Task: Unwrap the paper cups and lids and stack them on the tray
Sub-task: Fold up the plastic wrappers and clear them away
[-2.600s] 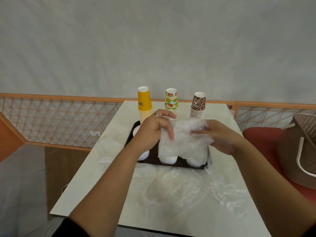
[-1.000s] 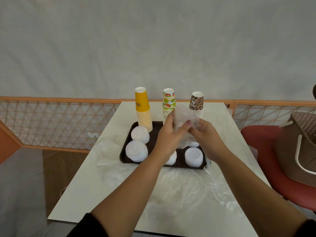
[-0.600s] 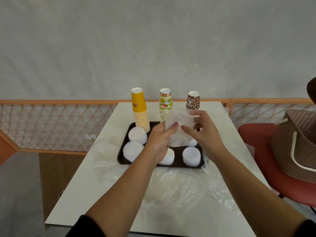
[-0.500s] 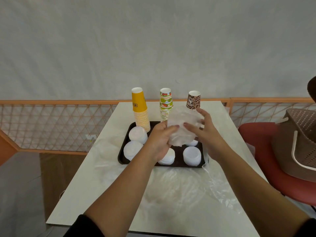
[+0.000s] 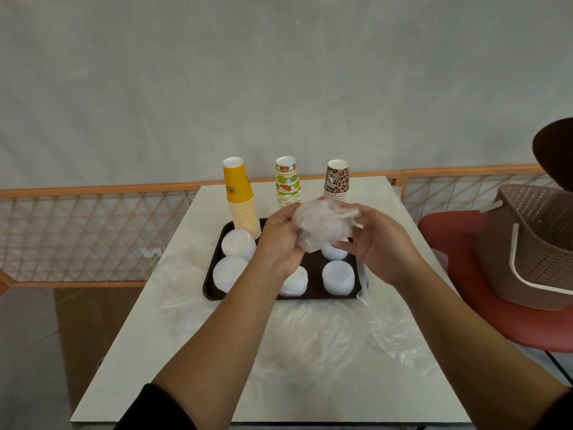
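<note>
Crinkly plastic wrap (image 5: 321, 226), light, limp and slippery, is being balled between both hands, left hand (image 5: 279, 240) and right hand (image 5: 379, 246) curling round its edges.

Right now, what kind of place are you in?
Probably a cafe or drinks stall: three stacks of upside-down paper cups on a dark brown tray, piles of white plastic lids, and a white table beside an orange lattice railing.

Small dark label on yellow cup stack (image 5: 238, 193); lettering too small to read.
</note>
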### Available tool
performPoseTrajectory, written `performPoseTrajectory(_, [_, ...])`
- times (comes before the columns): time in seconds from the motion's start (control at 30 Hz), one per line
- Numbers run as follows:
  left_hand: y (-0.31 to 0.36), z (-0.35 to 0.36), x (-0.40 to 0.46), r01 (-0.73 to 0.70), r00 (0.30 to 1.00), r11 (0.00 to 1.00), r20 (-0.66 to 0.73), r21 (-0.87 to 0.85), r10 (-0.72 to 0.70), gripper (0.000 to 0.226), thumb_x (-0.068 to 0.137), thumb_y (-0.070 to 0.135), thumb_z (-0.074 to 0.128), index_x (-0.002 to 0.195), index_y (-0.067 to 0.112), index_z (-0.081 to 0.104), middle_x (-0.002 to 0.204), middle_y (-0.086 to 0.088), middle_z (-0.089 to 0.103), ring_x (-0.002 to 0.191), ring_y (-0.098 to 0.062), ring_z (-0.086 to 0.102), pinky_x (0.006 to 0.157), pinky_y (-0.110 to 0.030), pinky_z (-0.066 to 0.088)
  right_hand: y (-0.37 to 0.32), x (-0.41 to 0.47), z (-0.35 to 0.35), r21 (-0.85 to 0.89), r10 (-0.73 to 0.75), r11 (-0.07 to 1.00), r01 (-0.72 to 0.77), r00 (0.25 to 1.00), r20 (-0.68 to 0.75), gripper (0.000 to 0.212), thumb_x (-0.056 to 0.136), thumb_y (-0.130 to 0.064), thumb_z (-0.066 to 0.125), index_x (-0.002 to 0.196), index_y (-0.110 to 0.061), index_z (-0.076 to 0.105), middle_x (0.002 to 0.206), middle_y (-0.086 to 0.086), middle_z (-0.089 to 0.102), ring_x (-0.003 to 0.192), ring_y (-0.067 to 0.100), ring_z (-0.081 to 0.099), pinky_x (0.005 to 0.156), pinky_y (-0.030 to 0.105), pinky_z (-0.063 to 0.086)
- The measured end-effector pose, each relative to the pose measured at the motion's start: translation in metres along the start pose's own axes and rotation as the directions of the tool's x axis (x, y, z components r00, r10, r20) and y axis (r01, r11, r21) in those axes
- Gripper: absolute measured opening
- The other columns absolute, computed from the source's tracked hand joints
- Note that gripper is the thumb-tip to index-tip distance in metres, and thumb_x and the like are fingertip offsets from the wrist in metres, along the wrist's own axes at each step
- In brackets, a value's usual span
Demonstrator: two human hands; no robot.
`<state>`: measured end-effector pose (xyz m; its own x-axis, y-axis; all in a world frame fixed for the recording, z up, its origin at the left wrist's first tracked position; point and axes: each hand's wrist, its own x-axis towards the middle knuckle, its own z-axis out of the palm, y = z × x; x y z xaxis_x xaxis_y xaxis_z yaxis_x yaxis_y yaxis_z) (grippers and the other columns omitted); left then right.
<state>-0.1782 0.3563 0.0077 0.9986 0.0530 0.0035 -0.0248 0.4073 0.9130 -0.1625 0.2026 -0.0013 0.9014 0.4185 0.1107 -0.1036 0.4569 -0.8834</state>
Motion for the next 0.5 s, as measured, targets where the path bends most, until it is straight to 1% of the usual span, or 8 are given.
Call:
performPoseTrajectory(0.03, [0.000, 0.001, -0.001, 0.006, 0.999, 1.000, 0.031, 0.007, -0.006, 0.027, 0.083, -0.005, 0.047, 0.108, -0.010, 0.057, 0.111, -0.018, 0.064, 0.104, -0.034, 0.060, 0.082, -0.040, 0.053, -0.004, -0.002, -0.001, 0.029, 0.043, 0.999, -0.043, 0.999, -0.005, 0.028, 0.083, -0.013, 0.042, 0.098, -0.007, 0.064, 0.120, 0.011, 0.063, 0.107, 0.026, 0.060, 0.073, 0.037, 0.054])
performPoseTrajectory(0.1, [-0.002, 0.010, -0.004, 0.045, 0.993, 0.999, 0.111, 0.017, -0.047, 0.032, 0.078, 0.002, 0.048, 0.104, -0.011, 0.060, 0.111, -0.019, 0.066, 0.101, -0.032, 0.064, 0.080, -0.038, 0.056, -0.009, -0.010, -0.007, -0.026, 0.077, 0.997, -0.079, 0.995, -0.058, 0.026, 0.091, -0.025, 0.039, 0.082, -0.015, 0.061, 0.115, 0.006, 0.062, 0.104, 0.027, 0.058, 0.074, 0.041, 0.052])
performPoseTrajectory(0.17, [-0.006, 0.021, -0.006, 0.036, 0.982, 0.998, 0.184, 0.059, -0.047, 0.027, 0.081, -0.005, 0.042, 0.081, 0.002, 0.069, 0.099, -0.009, 0.071, 0.089, -0.023, 0.069, 0.075, -0.035, 0.057, -0.012, -0.020, -0.014, -0.154, 0.083, 0.983, -0.095, 0.993, -0.083, 0.022, 0.093, -0.039, 0.045, 0.092, -0.018, 0.054, 0.102, 0.002, 0.061, 0.091, 0.021, 0.062, 0.073, 0.041, 0.053])
performPoseTrajectory(0.2, [-0.010, 0.026, -0.005, 0.005, 0.977, 0.996, 0.211, 0.089, -0.024, 0.038, 0.081, -0.009, 0.040, 0.069, 0.010, 0.071, 0.093, -0.004, 0.073, 0.085, -0.018, 0.069, 0.074, -0.036, 0.057, -0.012, -0.027, -0.019, -0.200, 0.094, 0.974, -0.108, 0.993, -0.078, 0.024, 0.087, -0.040, 0.051, 0.100, -0.020, 0.050, 0.099, 0.002, 0.061, 0.086, 0.019, 0.063, 0.071, 0.038, 0.055])
performPoseTrajectory(0.23, [-0.014, 0.032, -0.005, -0.023, 0.972, 0.993, 0.235, 0.120, -0.005, 0.046, 0.081, -0.013, 0.040, 0.064, 0.014, 0.072, 0.091, -0.001, 0.073, 0.084, -0.016, 0.069, 0.075, -0.037, 0.057, -0.013, -0.034, -0.026, -0.227, 0.104, 0.967, -0.120, 0.991, -0.080, 0.032, 0.082, -0.037, 0.057, 0.108, -0.021, 0.048, 0.098, 0.003, 0.061, 0.083, 0.018, 0.064, 0.067, 0.035, 0.056])
performPoseTrajectory(0.33, [-0.033, 0.048, -0.005, -0.080, 0.960, 0.975, 0.279, 0.205, 0.020, 0.040, 0.084, -0.016, 0.040, 0.081, 0.008, 0.072, 0.098, -0.002, 0.071, 0.091, -0.014, 0.066, 0.081, -0.034, 0.057, -0.017, -0.057, -0.046, -0.284, 0.088, 0.951, -0.127, 0.986, -0.145, 0.036, 0.077, -0.020, 0.064, 0.111, -0.017, 0.052, 0.094, 0.009, 0.060, 0.079, 0.016, 0.064, 0.064, 0.027, 0.056])
performPoseTrajectory(0.43, [-0.058, 0.068, -0.003, -0.130, 0.942, 0.940, 0.334, 0.316, 0.018, 0.048, 0.074, -0.024, 0.045, 0.059, 0.016, 0.068, 0.102, 0.005, 0.066, 0.097, -0.009, 0.060, 0.077, -0.023, 0.053, -0.014, -0.082, -0.065, -0.360, -0.035, 0.931, -0.061, 0.967, -0.254, 0.020, 0.084, -0.001, 0.061, 0.101, -0.012, 0.059, 0.092, 0.015, 0.060, 0.080, 0.022, 0.059, 0.067, 0.028, 0.055])
performPoseTrajectory(0.5, [-0.074, 0.083, -0.002, -0.095, 0.915, 0.930, 0.399, 0.355, -0.058, 0.054, 0.077, -0.020, 0.041, 0.056, 0.021, 0.068, 0.105, 0.005, 0.065, 0.102, -0.016, 0.059, 0.085, -0.032, 0.053, -0.013, -0.101, -0.080, -0.390, -0.148, 0.921, -0.001, 0.925, -0.351, 0.021, 0.085, 0.007, 0.059, 0.095, -0.012, 0.060, 0.085, 0.007, 0.064, 0.076, 0.018, 0.060, 0.065, 0.027, 0.055])
